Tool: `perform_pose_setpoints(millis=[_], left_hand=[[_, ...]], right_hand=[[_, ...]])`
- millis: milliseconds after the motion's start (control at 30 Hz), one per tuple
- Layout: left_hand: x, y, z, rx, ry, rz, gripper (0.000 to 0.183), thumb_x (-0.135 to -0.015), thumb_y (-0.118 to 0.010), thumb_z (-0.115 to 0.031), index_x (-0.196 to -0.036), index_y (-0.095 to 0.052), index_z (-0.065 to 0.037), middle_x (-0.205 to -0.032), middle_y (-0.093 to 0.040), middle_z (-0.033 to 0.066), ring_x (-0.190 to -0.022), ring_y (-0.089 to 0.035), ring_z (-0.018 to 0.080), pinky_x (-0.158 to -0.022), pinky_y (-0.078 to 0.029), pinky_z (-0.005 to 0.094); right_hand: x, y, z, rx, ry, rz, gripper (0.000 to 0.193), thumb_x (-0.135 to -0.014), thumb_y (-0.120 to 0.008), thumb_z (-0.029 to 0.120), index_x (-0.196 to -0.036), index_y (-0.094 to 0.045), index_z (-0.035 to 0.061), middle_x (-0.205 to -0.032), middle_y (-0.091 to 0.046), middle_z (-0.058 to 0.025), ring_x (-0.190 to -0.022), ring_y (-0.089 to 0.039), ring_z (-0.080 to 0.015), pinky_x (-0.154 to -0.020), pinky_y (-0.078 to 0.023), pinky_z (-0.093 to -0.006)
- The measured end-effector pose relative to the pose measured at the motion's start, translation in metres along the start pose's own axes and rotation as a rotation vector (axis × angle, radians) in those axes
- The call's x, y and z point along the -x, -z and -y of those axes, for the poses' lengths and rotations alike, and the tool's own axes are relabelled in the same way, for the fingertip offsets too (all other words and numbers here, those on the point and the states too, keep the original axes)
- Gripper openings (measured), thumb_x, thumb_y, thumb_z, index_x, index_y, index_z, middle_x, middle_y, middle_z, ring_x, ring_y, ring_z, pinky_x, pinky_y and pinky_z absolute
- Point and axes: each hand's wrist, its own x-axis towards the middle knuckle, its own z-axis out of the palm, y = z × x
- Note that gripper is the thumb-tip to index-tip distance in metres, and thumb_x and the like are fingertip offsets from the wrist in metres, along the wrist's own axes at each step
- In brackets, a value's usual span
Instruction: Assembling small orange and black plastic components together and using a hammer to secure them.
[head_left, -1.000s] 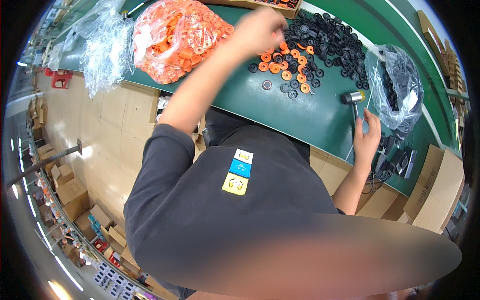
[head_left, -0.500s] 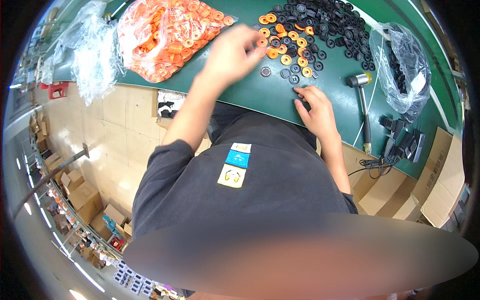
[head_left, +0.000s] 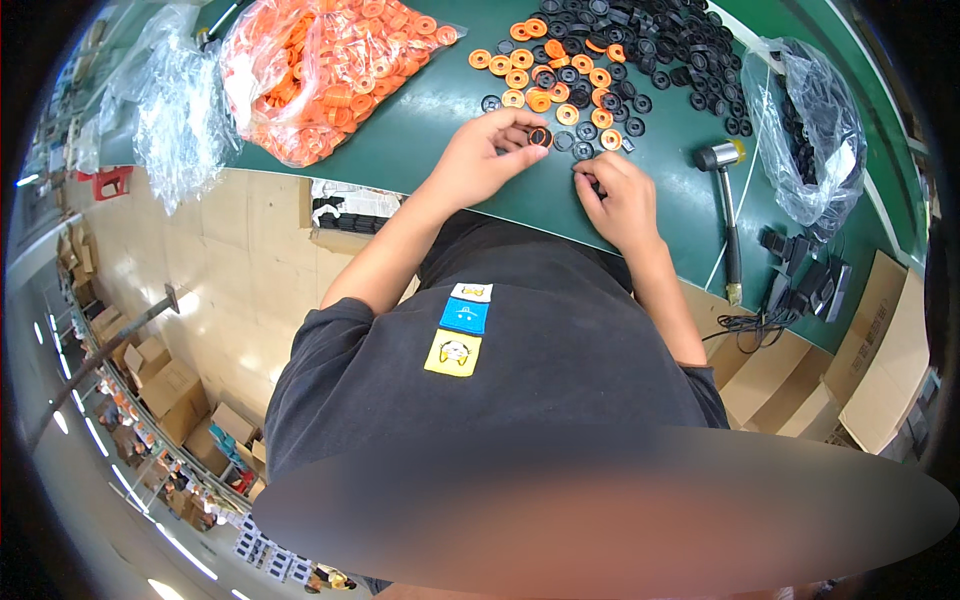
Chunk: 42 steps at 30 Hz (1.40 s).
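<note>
Far left on the green worktop (head_left: 410,140): crumpled clear plastic film (head_left: 185,125). Right of it, a transparent bag (head_left: 265,75) contains orange plastic discs. Left hand (head_left: 492,157): thumb and fingers gripping a round orange-and-black disc (head_left: 540,137) above the near edge. Loose orange discs (head_left: 521,58) and black discs (head_left: 650,30), circular with raised hubs, lie beyond. Right hand (head_left: 618,195): fingers curled near the discs; whether they grip a part cannot be told. Right: a mallet (head_left: 731,215), cylindrical metallic head, yellow face, dark handle; a clear bag of black parts (head_left: 825,150); black adapters (head_left: 822,288); a cardboard carton (head_left: 872,360) bearing dark print.
</note>
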Motion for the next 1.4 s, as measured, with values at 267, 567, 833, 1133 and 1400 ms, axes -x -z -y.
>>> perform_pose_setpoints(millis=[267,567,833,1133,1400], left_hand=[[-0.006,-0.001,-0.004,0.965,0.175,0.267,0.040,-0.095,-0.070,-0.012,-0.132,-0.060,-0.003,-0.125,-0.068,0.0156,-0.106,-0.068,0.0201,-0.093,-0.053,0.0312],[-0.009,-0.007,-0.012,1.100,0.171,0.292,0.028,-0.088,-0.073,0.000,-0.112,-0.060,-0.006,-0.110,-0.067,0.0091,-0.097,-0.067,0.0176,-0.090,-0.053,0.0283],[-0.016,-0.011,-0.033,0.360,-0.250,-0.024,0.027,-0.079,-0.072,0.014,-0.100,-0.065,-0.002,-0.103,-0.061,0.0059,-0.097,-0.062,0.0145,-0.088,-0.053,0.0282],[-0.024,-0.002,-0.064,-0.153,-0.453,-0.086,0.038,-0.082,-0.070,0.009,-0.118,-0.069,0.000,-0.104,-0.065,0.0095,-0.098,-0.064,0.0184,-0.082,-0.053,0.0301],[-0.067,0.026,-0.095,-0.554,-0.619,-0.245,0.039,-0.079,-0.072,0.002,-0.116,-0.062,-0.003,-0.096,-0.072,0.0105,-0.092,-0.071,0.0274,-0.082,-0.056,0.0373]], right_hand=[[-0.001,-0.001,-0.002,-0.030,0.036,-0.039,0.008,-0.082,-0.073,0.006,-0.090,-0.071,0.0049,-0.078,-0.064,-0.0054,-0.061,-0.062,-0.0196,-0.056,-0.050,-0.0318],[-0.001,0.000,-0.001,-0.041,0.022,-0.049,0.007,-0.083,-0.073,0.007,-0.089,-0.071,0.0049,-0.078,-0.064,-0.0055,-0.061,-0.062,-0.0198,-0.057,-0.051,-0.0318],[0.001,0.000,-0.001,-0.052,-0.034,-0.025,0.006,-0.082,-0.073,0.011,-0.086,-0.070,0.0084,-0.081,-0.066,-0.0065,-0.073,-0.067,-0.0277,-0.064,-0.054,-0.0387],[0.001,-0.001,-0.001,-0.069,-0.022,-0.039,0.006,-0.082,-0.073,0.011,-0.087,-0.070,0.0076,-0.080,-0.066,-0.0063,-0.073,-0.067,-0.0275,-0.063,-0.053,-0.0388],[0.001,0.001,-0.002,-0.077,-0.026,-0.063,0.005,-0.082,-0.072,0.010,-0.085,-0.070,0.0069,-0.079,-0.066,-0.0068,-0.072,-0.068,-0.0272,-0.063,-0.054,-0.0380]])
